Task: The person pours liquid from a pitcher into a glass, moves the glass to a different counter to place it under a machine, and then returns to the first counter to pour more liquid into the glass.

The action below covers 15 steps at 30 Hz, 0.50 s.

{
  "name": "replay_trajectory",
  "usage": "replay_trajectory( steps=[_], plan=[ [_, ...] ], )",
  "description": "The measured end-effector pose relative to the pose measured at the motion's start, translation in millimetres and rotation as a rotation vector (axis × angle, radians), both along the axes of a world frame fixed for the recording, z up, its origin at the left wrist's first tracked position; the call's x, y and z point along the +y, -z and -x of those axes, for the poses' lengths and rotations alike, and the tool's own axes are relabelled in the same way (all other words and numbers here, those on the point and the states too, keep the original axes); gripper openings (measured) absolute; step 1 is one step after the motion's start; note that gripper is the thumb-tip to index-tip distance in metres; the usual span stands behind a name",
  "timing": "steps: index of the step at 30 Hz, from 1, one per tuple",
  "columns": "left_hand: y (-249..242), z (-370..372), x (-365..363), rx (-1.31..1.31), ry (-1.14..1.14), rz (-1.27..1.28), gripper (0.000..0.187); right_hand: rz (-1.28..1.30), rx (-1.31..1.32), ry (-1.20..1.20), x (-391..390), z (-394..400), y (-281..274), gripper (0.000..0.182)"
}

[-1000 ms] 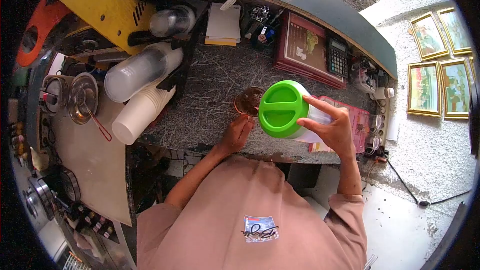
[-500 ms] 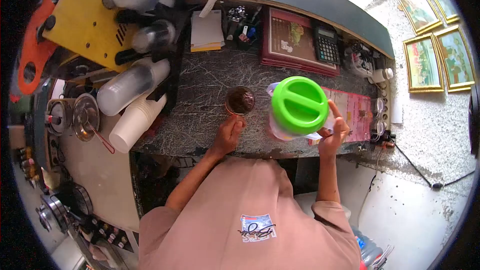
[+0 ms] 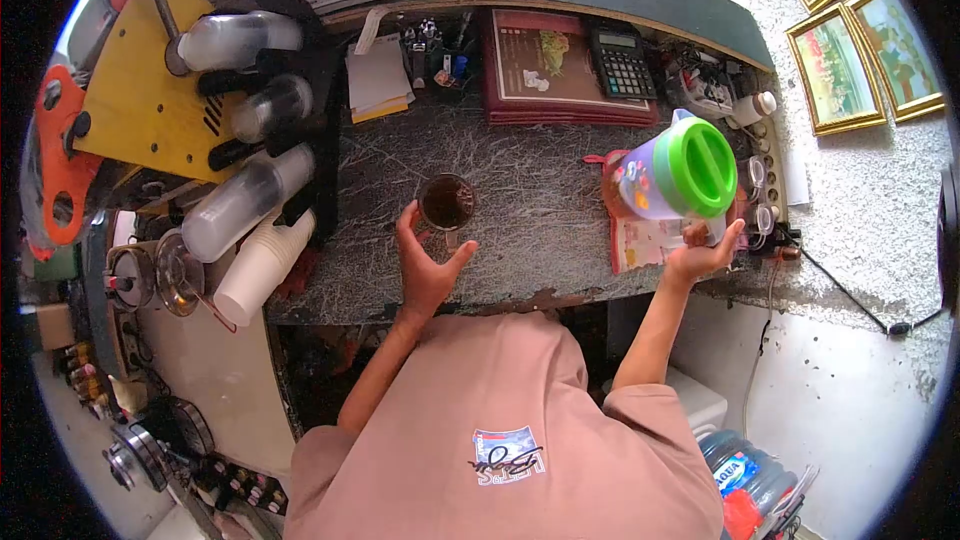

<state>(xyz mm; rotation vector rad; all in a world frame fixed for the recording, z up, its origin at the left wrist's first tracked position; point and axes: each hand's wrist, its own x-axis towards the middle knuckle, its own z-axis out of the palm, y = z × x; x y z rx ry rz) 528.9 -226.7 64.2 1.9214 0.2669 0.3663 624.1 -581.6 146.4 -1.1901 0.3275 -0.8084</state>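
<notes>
A glass mug (image 3: 447, 202) of dark drink stands on the scratched dark counter (image 3: 530, 210), its handle toward me. My left hand (image 3: 428, 265) is just beside it, thumb and fingers spread apart around the handle side without gripping. My right hand (image 3: 697, 255) is closed on the handle of a plastic pitcher (image 3: 650, 178) with flower pictures and a bright green lid (image 3: 703, 168). The pitcher leans, its lid toward the right, over a pink printed sheet (image 3: 640, 245). Brown liquid shows low inside it. Part of my grip is hidden by the handle.
Stacked paper cups (image 3: 262, 270) and plastic cups in a black holder line the left, beside a yellow machine (image 3: 150, 70). Red menus (image 3: 560, 60) with a calculator (image 3: 625, 65) lie at the back. Paper sheets (image 3: 378, 80) are nearby. A water bottle (image 3: 740, 475) stands low right.
My right hand has carried the pitcher to the right, from beside the mug to over the pink sheet. My left hand has let go of the mug's handle and spread its fingers.
</notes>
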Motion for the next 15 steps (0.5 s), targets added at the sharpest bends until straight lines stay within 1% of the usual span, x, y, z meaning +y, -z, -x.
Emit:
replay_trajectory(
  steps=[1,2,3,5,7,8,9,10,12,14,15],
  plan=[
    [-6.1,-4.6,-1.9,0.028,0.001,-0.037,0.098,0.035,0.022,0.086,1.8,-4.8,-5.3,0.051],
    [-11.2,-9.6,-3.3,0.025,0.001,-0.04,0.098,0.07,0.043,0.172,4.4,-9.0,-11.3,0.048],
    [-15.8,-14.3,-4.9,0.015,0.007,-0.017,0.098,0.042,0.055,0.189,7.1,-11.5,-16.3,0.041],
    [-17.1,-22.1,-6.8,0.009,0.011,0.002,0.098,0.04,0.062,0.2,-7.8,-16.2,0.9,0.04],
    [-12.6,-28.0,-6.0,0.087,-0.008,0.028,0.093,0.035,0.076,0.205,-21.9,-19.5,15.4,0.038],
    [-9.6,-30.0,-5.8,0.095,-0.015,0.022,0.093,0.03,0.091,0.228,-26.8,-20.1,21.1,0.039],
    [-8.2,-31.6,-5.6,0.083,-0.023,0.007,0.089,0.024,0.107,0.252,-28.1,-19.7,24.1,0.039],
    [-7.7,-31.7,-5.0,0.071,-0.027,-0.009,0.085,0.016,0.119,0.247,-29.5,-17.9,26.8,0.039],
    [-12.7,-32.1,-4.9,0.07,-0.037,-0.026,0.084,0.05,0.055,0.148,-34.4,-14.8,30.1,0.038],
    [-19.0,-31.1,-4.4,0.066,-0.042,-0.035,0.084,0.022,0.11,0.139,-45.7,-12.8,43.5,0.04],
    [-20.8,-31.3,-3.8,0.062,-0.041,-0.047,0.084,0.207,0.152,0.271,-40.2,-12.4,39.4,0.037]
  ],
)
